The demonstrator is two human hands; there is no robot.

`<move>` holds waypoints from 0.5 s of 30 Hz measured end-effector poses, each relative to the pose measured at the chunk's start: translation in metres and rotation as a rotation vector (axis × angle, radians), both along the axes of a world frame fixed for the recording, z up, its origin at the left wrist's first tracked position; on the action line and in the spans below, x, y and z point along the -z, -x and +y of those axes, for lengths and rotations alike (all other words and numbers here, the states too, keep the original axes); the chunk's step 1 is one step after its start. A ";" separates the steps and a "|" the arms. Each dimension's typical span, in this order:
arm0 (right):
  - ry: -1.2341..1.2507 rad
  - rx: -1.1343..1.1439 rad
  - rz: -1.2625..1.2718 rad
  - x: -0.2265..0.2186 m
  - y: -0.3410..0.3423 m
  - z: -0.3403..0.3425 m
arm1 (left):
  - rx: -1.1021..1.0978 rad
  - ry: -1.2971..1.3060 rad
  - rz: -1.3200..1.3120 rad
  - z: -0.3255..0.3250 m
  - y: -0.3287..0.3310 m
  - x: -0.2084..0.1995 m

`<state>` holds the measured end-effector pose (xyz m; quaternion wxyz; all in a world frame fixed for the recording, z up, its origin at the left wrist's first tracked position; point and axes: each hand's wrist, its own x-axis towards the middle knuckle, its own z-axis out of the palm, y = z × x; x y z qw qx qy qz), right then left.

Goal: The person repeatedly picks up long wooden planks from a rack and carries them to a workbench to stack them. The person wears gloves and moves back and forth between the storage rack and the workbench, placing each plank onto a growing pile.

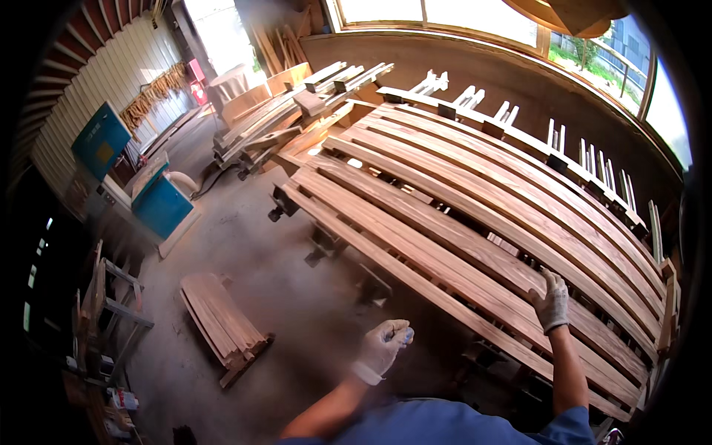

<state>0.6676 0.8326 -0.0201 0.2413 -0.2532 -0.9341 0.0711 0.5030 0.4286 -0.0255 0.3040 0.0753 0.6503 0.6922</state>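
right hand (552, 300): gloved, pressed flat on long plank (475, 285), centre-right of frame | left hand (382, 345): closed around small bluish object (407, 336), lower centre | plank: likely stiff, heavy, rough; grasp its edges

The left hand (382, 345) is closed around something small and bluish — too blurry to tell what. The far shelf clutter (111, 404) is dark and unclear.
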 end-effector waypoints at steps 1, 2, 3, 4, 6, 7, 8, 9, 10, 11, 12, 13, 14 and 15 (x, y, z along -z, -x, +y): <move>0.052 -0.080 0.022 0.013 0.024 -0.024 | -0.013 0.014 0.006 -0.025 0.007 0.008; 0.031 -0.161 0.054 -0.005 0.035 -0.058 | -0.039 0.014 0.047 -0.047 -0.008 0.003; 0.087 -0.183 0.014 -0.009 0.056 -0.091 | -0.063 0.058 0.043 -0.069 -0.008 0.001; 0.066 -0.256 0.039 -0.010 0.078 -0.125 | -0.075 0.102 0.040 -0.095 -0.001 -0.002; 0.174 -0.329 -0.028 -0.020 0.120 -0.186 | -0.135 0.155 0.045 -0.136 0.011 -0.006; 0.145 -0.408 -0.008 -0.024 0.137 -0.208 | -0.165 0.162 0.040 -0.154 0.015 -0.004; 0.153 -0.465 -0.006 -0.025 0.152 -0.227 | -0.195 0.174 0.038 -0.172 0.020 -0.002; 0.160 -0.523 -0.002 -0.026 0.171 -0.247 | -0.229 0.147 0.043 -0.186 0.026 0.003; 0.196 -0.553 -0.024 -0.028 0.186 -0.264 | -0.252 0.164 0.035 -0.198 0.031 0.006; 0.192 -0.605 -0.014 -0.027 0.200 -0.279 | -0.267 0.180 0.032 -0.208 0.039 0.009; 0.228 -0.641 -0.057 -0.032 0.215 -0.293 | -0.280 0.195 0.028 -0.218 0.046 0.013; 0.264 -0.686 -0.077 -0.029 0.231 -0.303 | -0.247 0.206 0.155 -0.232 0.052 0.036; 0.307 -0.729 -0.097 -0.025 0.247 -0.314 | -0.260 0.198 0.104 -0.237 0.060 0.035; 0.296 -0.741 -0.040 -0.026 0.260 -0.324 | -0.272 0.190 0.053 -0.240 0.069 0.034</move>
